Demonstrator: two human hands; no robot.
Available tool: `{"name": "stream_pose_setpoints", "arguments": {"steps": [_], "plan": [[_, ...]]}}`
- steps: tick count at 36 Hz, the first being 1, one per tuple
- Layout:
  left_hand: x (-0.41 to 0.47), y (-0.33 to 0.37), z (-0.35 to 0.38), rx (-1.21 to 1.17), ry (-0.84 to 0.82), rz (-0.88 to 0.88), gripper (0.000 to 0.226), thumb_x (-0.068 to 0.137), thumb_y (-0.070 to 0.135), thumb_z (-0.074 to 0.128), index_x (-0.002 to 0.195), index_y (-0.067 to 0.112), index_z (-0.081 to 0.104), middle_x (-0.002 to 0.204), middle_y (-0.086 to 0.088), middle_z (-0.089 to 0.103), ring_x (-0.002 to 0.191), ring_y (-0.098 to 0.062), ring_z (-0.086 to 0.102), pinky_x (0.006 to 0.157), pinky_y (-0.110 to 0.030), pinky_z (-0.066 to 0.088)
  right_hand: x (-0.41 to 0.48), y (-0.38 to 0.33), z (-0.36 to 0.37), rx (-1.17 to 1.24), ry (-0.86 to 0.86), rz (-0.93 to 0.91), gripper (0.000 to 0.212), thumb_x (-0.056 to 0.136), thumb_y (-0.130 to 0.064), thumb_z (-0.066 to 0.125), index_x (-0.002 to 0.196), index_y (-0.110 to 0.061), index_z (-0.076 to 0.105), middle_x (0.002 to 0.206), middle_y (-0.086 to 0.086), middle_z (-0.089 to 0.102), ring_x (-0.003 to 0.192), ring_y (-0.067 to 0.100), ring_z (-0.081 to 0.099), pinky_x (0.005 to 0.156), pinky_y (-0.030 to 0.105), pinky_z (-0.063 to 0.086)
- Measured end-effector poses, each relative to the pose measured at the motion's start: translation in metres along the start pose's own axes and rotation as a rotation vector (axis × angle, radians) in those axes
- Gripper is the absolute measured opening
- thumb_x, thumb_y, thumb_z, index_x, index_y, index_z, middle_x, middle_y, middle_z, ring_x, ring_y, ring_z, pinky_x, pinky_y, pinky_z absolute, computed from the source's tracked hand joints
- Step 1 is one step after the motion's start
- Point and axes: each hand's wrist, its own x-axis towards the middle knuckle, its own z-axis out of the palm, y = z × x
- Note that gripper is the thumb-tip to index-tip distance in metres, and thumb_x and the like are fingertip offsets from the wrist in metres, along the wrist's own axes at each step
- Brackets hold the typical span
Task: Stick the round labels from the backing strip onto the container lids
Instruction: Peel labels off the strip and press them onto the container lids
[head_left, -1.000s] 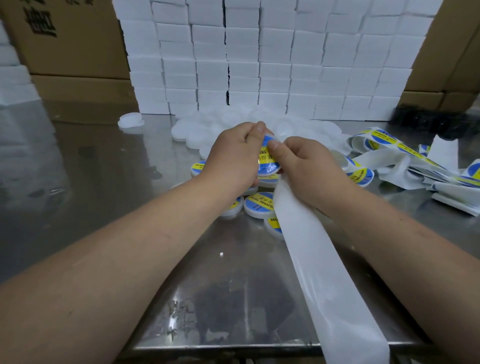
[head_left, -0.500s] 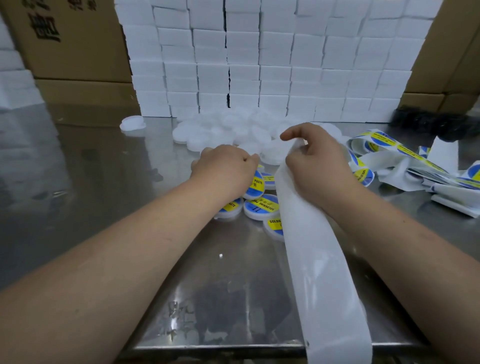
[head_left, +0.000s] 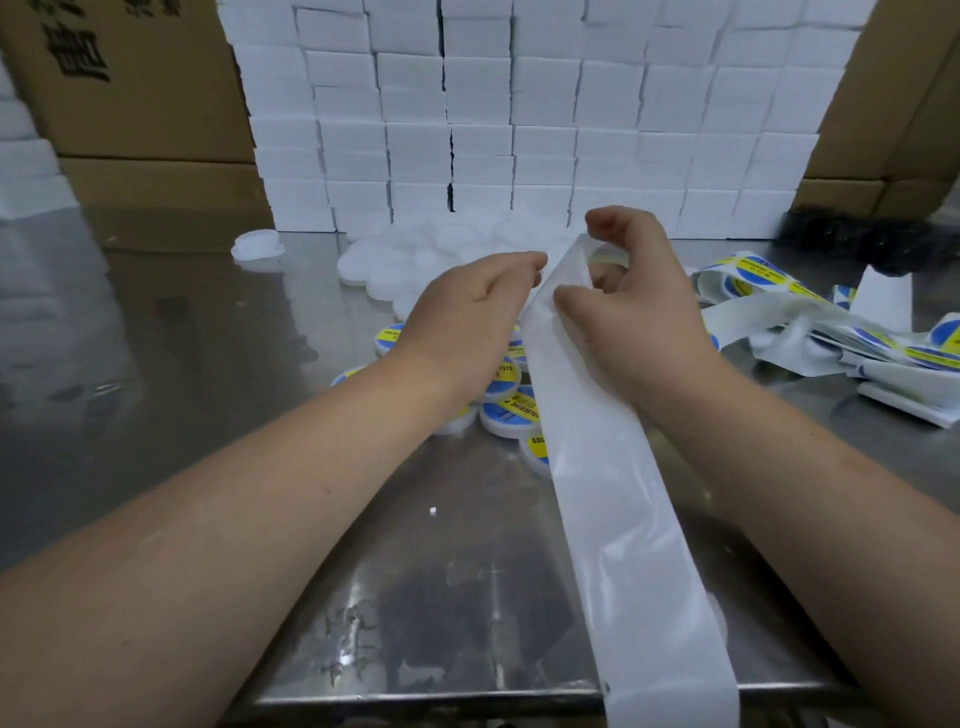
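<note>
At far left, brown cardboard cartons (head_left: 135, 93) stand behind the steel table (head_left: 171, 364), and one lone white lid (head_left: 258, 245) sits apart on the metal. Further right, a wall of white boxes (head_left: 519, 114) rises along the back, with a heap of plain white lids (head_left: 415, 249) at its foot. Nearer the middle, the left hand (head_left: 467, 317) hovers knuckles up, fingers curled and reaching toward the upper end of the backing strip (head_left: 618, 499); its fingertips are at the strip's left edge, but whether they pinch anything cannot be told. Under and just behind that hand lie several labelled lids (head_left: 506, 413), blue and yellow, partly hidden by the wrist and by the strip. The strip itself runs from the table's near edge, beyond which its lower end hangs, up between the two hands to its fold. The right hand (head_left: 639, 306) grips it there, thumb pressed on the near face and forefinger hooked over the top, with the other fingers behind. A round label on the far side shows only faintly through the paper. At far right, a tangle of label strips (head_left: 831, 332), some still carrying blue and yellow round labels, lies on the table, well apart from the hands.
</note>
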Motion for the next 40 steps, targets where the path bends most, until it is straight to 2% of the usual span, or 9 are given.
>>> {"name": "stream_pose_setpoints", "arguments": {"steps": [6, 12, 16, 19, 21, 24, 26, 37, 40], "plan": [[-0.002, -0.002, 0.000, 0.139, 0.001, 0.053, 0.023, 0.087, 0.019, 0.056, 0.101, 0.034, 0.068, 0.085, 0.032, 0.060, 0.087, 0.015, 0.053, 0.080, -0.005, 0.040, 0.001, 0.002, 0.002, 0.147, 0.018, 0.042, 0.037, 0.082, 0.001, 0.052, 0.103, -0.028, 0.043, 0.099, -0.017, 0.051, 0.063, -0.013, 0.050, 0.059, 0.005, 0.041], [0.004, -0.004, -0.001, 0.084, 0.198, 0.000, 0.022, 0.087, 0.014, 0.056, 0.096, 0.032, 0.066, 0.078, 0.024, 0.062, 0.073, 0.013, 0.056, 0.068, -0.003, 0.041, 0.000, -0.003, 0.001, 0.036, 0.094, 0.071, 0.010, 0.084, -0.015, 0.053, 0.078, -0.022, 0.055, 0.077, -0.003, 0.059, 0.070, 0.009, 0.052, 0.070, 0.026, 0.042], [0.006, -0.005, -0.002, 0.090, 0.261, 0.000, 0.024, 0.089, 0.016, 0.053, 0.106, 0.027, 0.066, 0.078, 0.027, 0.059, 0.072, 0.018, 0.053, 0.066, 0.000, 0.040, 0.003, 0.002, -0.004, -0.143, 0.147, 0.124, 0.038, 0.089, -0.027, 0.043, 0.089, 0.007, 0.058, 0.076, 0.017, 0.056, 0.065, 0.015, 0.042, 0.063, 0.034, 0.039], [0.004, -0.004, -0.001, 0.134, 0.250, 0.021, 0.028, 0.088, 0.016, 0.053, 0.111, 0.027, 0.064, 0.080, 0.026, 0.059, 0.076, 0.013, 0.053, 0.069, 0.000, 0.038, 0.005, 0.002, -0.003, -0.143, 0.104, 0.183, 0.042, 0.092, -0.035, 0.039, 0.074, -0.002, 0.057, 0.061, -0.003, 0.047, 0.058, 0.011, 0.041, 0.058, 0.028, 0.035], [0.001, -0.002, 0.000, 0.185, 0.215, 0.062, 0.028, 0.088, 0.015, 0.052, 0.110, 0.028, 0.065, 0.083, 0.025, 0.059, 0.081, 0.009, 0.054, 0.073, -0.003, 0.038, 0.006, 0.002, -0.002, -0.069, 0.088, 0.243, 0.038, 0.093, -0.041, 0.038, 0.070, -0.017, 0.058, 0.067, -0.010, 0.054, 0.064, 0.004, 0.050, 0.059, 0.017, 0.039], [-0.003, 0.001, 0.001, 0.284, 0.151, 0.131, 0.030, 0.089, 0.015, 0.051, 0.111, 0.029, 0.064, 0.098, 0.015, 0.063, 0.097, -0.003, 0.053, 0.086, -0.018, 0.040, 0.010, 0.000, -0.002, 0.093, 0.078, 0.346, 0.035, 0.091, -0.049, 0.041, 0.098, -0.022, 0.062, 0.097, -0.004, 0.063, 0.091, 0.014, 0.058, 0.080, 0.028, 0.044], [-0.005, 0.002, 0.002, 0.377, 0.110, 0.177, 0.031, 0.089, 0.014, 0.051, 0.115, 0.027, 0.063, 0.107, 0.008, 0.064, 0.105, -0.014, 0.052, 0.094, -0.027, 0.037, 0.011, 0.000, -0.004, 0.134, 0.078, 0.365, 0.034, 0.089, -0.051, 0.043, 0.103, -0.023, 0.054, 0.098, -0.010, 0.057, 0.089, 0.006, 0.053, 0.073, 0.027, 0.040], [-0.009, 0.004, 0.007, 0.547, -0.096, 0.236, 0.033, 0.083, 0.011, 0.052, 0.105, 0.028, 0.069, 0.102, 0.003, 0.066, 0.103, -0.019, 0.049, 0.095, -0.029, 0.032, 0.011, 0.003, -0.006, 0.196, 0.184, 0.388, 0.019, 0.083, -0.012, 0.055, 0.080, -0.021, 0.039, 0.074, -0.001, 0.041, 0.064, 0.016, 0.041, 0.056, 0.027, 0.036], [-0.010, 0.004, 0.009, 0.447, -0.120, 0.165, 0.027, 0.080, 0.022, 0.051, 0.095, 0.030, 0.072, 0.096, 0.011, 0.067, 0.098, -0.009, 0.049, 0.090, -0.023, 0.035, 0.011, 0.004, -0.004, 0.192, 0.164, 0.327, 0.032, 0.081, 0.000, 0.045, 0.097, -0.027, 0.038, 0.093, -0.004, 0.047, 0.076, 0.016, 0.043, 0.057, 0.023, 0.034]]}}
